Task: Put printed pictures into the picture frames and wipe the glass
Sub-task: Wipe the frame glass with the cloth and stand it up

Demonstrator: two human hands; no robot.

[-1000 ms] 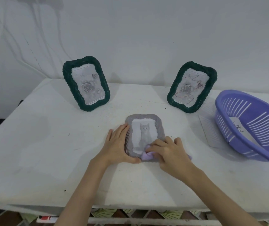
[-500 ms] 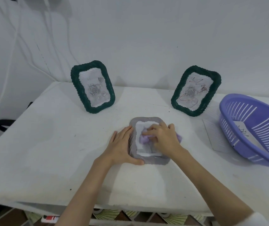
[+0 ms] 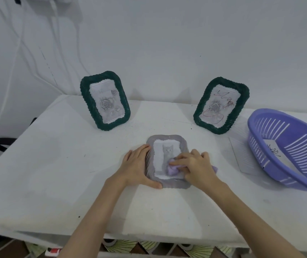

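Grey frame (image 3: 167, 140) with a ridged, wavy border lies flat mid-table (image 3: 55, 174), a printed cat picture (image 3: 167, 151) under its glass. Left hand (image 3: 136, 167) rests on the frame's left edge, fingers straight, thumb pressed along the bottom corner. Right hand (image 3: 197, 168) has its fingers curled onto a crumpled lilac cloth (image 3: 172, 169), pushing it against the lower glass. 2 dark green woven frames, one back left (image 3: 105, 100) and one back right (image 3: 221, 105), stand propped behind, both holding rose prints. A slotted purple plastic basket (image 3: 288, 146) sits at the right.
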